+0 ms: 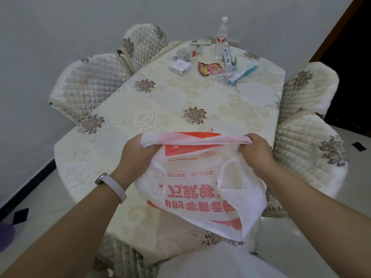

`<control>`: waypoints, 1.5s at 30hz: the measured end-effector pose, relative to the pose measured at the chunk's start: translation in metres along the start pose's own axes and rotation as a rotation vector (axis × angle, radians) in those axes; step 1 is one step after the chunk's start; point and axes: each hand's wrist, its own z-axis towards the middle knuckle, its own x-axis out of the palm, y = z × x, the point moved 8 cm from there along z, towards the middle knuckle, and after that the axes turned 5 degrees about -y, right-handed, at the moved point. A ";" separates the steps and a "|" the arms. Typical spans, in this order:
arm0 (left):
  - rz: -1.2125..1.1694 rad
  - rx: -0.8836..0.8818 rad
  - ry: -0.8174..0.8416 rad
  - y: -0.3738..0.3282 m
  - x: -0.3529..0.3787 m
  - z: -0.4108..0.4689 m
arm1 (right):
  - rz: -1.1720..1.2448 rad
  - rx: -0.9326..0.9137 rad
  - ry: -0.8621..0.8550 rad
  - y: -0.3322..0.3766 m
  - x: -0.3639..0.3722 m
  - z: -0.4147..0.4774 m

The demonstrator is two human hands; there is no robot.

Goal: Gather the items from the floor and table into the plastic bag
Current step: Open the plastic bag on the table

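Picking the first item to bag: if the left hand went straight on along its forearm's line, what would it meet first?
Probably the red snack packet. From the left hand, gripping the plastic bag, that line crosses only bare tablecloth before it; depth is unclear.

a white plastic bag point(200, 187) with red print hangs over the table's point(160, 101) near end, its rolled edge stretched taut between left hand point(138, 151) and right hand point(255, 153). at the far end sit an upright clear bottle point(220, 37), a clear bottle on its side point(188, 52), a white remote point(200, 42), a white box point(180, 67), a red snack packet point(210, 69), a white tube point(227, 57) and a teal toothbrush point(242, 74) in clear wrap.
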 end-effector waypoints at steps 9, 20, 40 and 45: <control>0.690 0.180 0.119 0.020 -0.005 0.011 | -0.501 -0.355 0.058 0.020 -0.009 -0.004; 0.518 0.133 -0.042 0.020 0.004 0.004 | -0.534 -0.300 0.138 0.010 0.018 -0.009; 0.590 0.205 0.016 0.036 0.006 -0.029 | -0.535 -0.375 0.115 -0.011 0.007 -0.025; 0.770 0.384 0.000 0.018 0.014 -0.061 | -0.615 -0.553 0.089 -0.002 -0.006 -0.044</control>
